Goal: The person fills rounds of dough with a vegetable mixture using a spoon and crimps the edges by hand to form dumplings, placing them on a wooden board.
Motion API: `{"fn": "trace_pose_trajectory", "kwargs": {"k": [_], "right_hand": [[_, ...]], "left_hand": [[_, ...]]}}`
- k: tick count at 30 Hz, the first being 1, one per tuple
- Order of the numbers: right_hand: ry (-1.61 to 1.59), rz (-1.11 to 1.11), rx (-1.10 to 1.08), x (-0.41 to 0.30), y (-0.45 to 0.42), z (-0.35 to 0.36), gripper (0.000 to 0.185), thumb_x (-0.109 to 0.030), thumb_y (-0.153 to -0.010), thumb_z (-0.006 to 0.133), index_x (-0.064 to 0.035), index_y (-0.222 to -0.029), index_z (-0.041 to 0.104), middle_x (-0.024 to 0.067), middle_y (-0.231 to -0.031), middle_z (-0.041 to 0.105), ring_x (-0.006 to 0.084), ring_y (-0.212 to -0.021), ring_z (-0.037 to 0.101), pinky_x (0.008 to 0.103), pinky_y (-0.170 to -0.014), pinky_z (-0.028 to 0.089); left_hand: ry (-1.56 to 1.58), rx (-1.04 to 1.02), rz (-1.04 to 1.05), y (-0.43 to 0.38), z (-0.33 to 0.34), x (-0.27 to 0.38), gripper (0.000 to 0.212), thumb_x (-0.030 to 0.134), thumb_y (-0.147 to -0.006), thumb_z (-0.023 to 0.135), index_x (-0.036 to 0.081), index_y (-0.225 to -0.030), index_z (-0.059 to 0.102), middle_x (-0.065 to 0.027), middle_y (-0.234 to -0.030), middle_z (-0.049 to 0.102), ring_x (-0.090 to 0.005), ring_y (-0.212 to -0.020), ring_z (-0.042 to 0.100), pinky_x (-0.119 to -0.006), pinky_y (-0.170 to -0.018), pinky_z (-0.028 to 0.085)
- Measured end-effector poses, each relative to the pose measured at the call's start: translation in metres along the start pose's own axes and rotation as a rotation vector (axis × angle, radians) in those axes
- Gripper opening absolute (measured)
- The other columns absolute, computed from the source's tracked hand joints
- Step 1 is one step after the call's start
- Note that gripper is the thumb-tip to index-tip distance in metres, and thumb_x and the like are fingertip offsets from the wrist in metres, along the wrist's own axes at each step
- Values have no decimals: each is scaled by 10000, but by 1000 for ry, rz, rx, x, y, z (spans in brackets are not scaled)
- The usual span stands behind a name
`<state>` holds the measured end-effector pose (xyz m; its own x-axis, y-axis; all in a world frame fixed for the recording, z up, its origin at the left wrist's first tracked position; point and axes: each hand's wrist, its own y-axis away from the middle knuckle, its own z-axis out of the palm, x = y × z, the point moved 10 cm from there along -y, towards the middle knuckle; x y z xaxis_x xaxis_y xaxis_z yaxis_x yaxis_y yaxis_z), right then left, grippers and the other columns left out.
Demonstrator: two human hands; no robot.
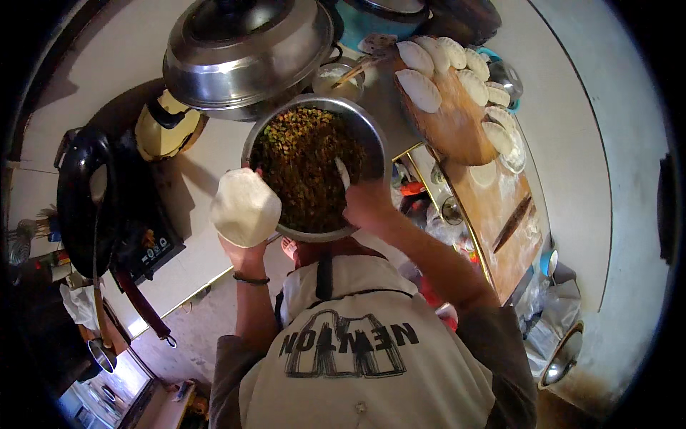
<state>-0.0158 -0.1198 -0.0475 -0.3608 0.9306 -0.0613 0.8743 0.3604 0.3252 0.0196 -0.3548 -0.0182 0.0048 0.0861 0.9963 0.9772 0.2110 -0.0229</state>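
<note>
A round sheet of rolled dough (245,208) rests on my left hand (242,252), which supports it from below at the left rim of a steel bowl. Most of that hand's fingers are hidden under the dough. Chopped brown, green and orange filling (303,166) lies in the deep steel bowl (381,145). My right hand (368,204) reaches over the bowl's right rim, closed around a pale spoon-like utensil (343,172). The utensil's lower end meets the filling; its exact shape is blurred.
Several folded dumplings (420,91) line a round wooden board (455,134) at upper right. Below it, a floured board (482,214) holds a dark rolling pin (513,223). A large lidded steel pot (246,64) stands behind the bowl. At left, a black wok (80,214) sits by an induction cooker (155,249).
</note>
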Motion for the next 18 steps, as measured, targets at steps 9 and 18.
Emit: {"fn": "trace_pose_trajectory", "kwargs": {"k": [9,18], "right_hand": [[110,93,84,51,-25,-31,102,-172,-750,640,-104,-793,702,117,-772,703,293,-755,707,422,-613,533],[-472,54,198,51,-36,12,181,-111,-830,568,-115,-947,706,142,-851,689,351,-803,657,447,-716,518]], "left_hand": [[1193,-115,-163,-6,15,-34,582,366,-1021,331,21,-1488,293,-172,-1530,344,-355,-1417,317,-473,-1177,254],[1358,14,-296,-3,21,-37,582,363,-1021,340,-5,-1471,314,-190,-1510,366,-357,-1384,373,-473,-1154,310]]}}
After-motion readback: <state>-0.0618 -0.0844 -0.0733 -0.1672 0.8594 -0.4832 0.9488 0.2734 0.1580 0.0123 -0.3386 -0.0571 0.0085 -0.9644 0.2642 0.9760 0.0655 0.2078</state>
